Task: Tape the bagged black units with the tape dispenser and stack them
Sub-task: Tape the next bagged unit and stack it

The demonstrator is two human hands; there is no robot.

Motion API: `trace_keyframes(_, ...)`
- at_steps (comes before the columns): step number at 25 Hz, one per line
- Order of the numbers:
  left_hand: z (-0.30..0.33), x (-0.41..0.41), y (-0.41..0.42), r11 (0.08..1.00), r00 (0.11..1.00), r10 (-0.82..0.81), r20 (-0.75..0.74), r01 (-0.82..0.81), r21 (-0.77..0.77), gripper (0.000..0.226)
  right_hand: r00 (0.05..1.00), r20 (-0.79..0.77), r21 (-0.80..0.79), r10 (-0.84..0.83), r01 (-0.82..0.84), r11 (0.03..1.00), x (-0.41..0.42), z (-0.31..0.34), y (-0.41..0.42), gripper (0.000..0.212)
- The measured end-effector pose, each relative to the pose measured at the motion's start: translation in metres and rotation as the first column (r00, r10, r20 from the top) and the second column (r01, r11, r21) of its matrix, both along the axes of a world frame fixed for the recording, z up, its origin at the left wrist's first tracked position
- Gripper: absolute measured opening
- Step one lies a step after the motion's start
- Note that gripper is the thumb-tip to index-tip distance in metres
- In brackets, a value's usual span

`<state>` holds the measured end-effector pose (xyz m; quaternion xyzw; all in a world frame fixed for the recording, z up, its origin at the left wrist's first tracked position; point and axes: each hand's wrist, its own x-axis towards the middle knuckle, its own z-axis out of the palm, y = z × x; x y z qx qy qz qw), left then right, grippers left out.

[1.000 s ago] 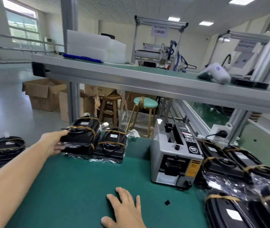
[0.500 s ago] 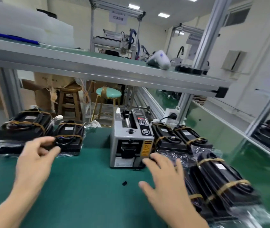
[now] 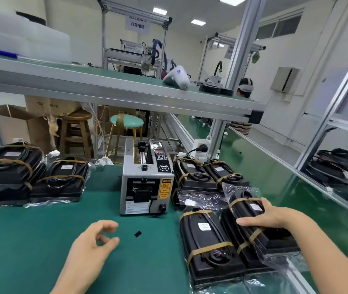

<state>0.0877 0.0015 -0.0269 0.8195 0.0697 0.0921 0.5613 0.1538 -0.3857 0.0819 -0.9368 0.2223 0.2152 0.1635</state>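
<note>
Bright, even illumination from rectangular recessed ceiling light panels (image 3: pixel 232 0), with only soft, faint shadows on the green matted workbench surface (image 3: pixel 31 240). Specular glare on the clear crinkled plastic bags (image 3: pixel 202 200) around the black units and on the glossy green floor (image 3: pixel 260 166); wide-angle distortion bows the silver aluminium frame posts (image 3: pixel 338 98) toward the right edge. Centre reasonably sharp; the stacked translucent white plastic bins (image 3: pixel 20 37) at upper left and the lower corners appear soft and smeared.

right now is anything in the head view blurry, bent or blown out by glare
Head view: wide-angle bends the shelf edge and frame posts; ceiling lights blow out; glare streaks the plastic bag by the tape dispenser; both hands, left and right, look soft, the far room hazier.
</note>
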Motion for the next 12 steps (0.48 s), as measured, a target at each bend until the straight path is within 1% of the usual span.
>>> trace_keyframes(2, 0.006, -0.004, -0.008, 1.000, 1.000, -0.014, 0.000, 0.014, -0.013, 0.028, 0.995, 0.090, 0.082, -0.031, 0.023, 0.996, -0.003, -0.003, 0.001, 0.144)
trace_keyframes(4, 0.015, -0.011, -0.017, 0.998, 0.999, -0.055, 0.001, 0.055, -0.031, 0.029, 0.982, 0.181, 0.086, -0.050, 0.034, 0.996, -0.012, -0.002, 0.007, 0.135)
trace_keyframes(6, 0.026, -0.015, -0.028, 0.993, 0.995, -0.097, 0.024, 0.099, -0.062, 0.028, 0.970, 0.241, -0.003, -0.007, 0.008, 1.000, -0.027, 0.009, 0.020, 0.137)
trace_keyframes(8, 0.040, -0.019, -0.039, 0.972, 0.987, -0.151, 0.047, 0.157, -0.177, 0.026, 0.944, 0.316, -0.119, 0.096, -0.061, 0.991, -0.048, 0.028, 0.045, 0.138)
trace_keyframes(9, 0.048, -0.020, -0.046, 0.939, 0.978, -0.202, 0.044, 0.206, -0.276, 0.031, 0.914, 0.374, -0.166, 0.154, -0.097, 0.981, -0.059, 0.033, 0.062, 0.135)
trace_keyframes(10, 0.057, -0.021, -0.053, 0.881, 0.961, -0.272, 0.039, 0.266, -0.392, 0.046, 0.869, 0.443, -0.199, 0.219, -0.142, 0.970, -0.071, 0.035, 0.082, 0.132)
trace_keyframes(11, 0.066, -0.021, -0.059, 0.800, 0.940, -0.340, 0.036, 0.309, -0.514, 0.063, 0.817, 0.504, -0.211, 0.281, -0.199, 0.957, -0.082, 0.033, 0.105, 0.131)
trace_keyframes(12, 0.073, -0.021, -0.064, 0.715, 0.921, -0.386, 0.044, 0.329, -0.617, 0.072, 0.765, 0.549, -0.208, 0.337, -0.266, 0.941, -0.092, 0.027, 0.130, 0.130)
